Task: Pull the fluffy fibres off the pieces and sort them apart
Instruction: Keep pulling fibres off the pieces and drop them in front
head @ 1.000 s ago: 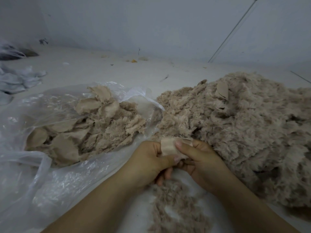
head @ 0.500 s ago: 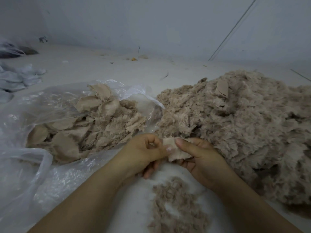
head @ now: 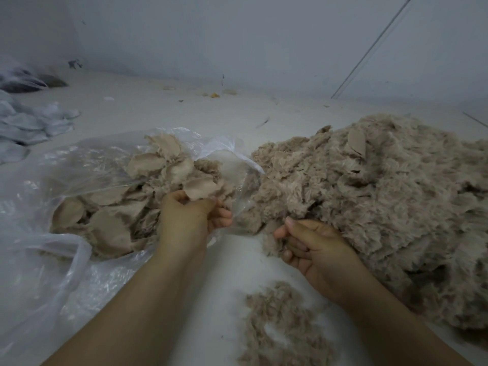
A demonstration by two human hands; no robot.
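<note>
Left hand [head: 188,216]: fingers curled round a stripped piece [head: 201,188] over the clear bag [head: 66,165].
Right hand [head: 310,245]: curled into the fluffy pile [head: 383,196]; fingertips partly buried.
Loose fibres [head: 280,323]: on the counter [head: 224,273], cut off below.

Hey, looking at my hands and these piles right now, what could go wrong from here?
1. The left hand holds a stripped piece at the open mouth of the clear plastic bag; dropped short, it may land outside the bag.
2. The right hand grips a tuft at the edge of the big fluffy pile, so pulling may drag out several pieces.
3. The loose fibre heap lies near the right forearm and may get swept around.
</note>
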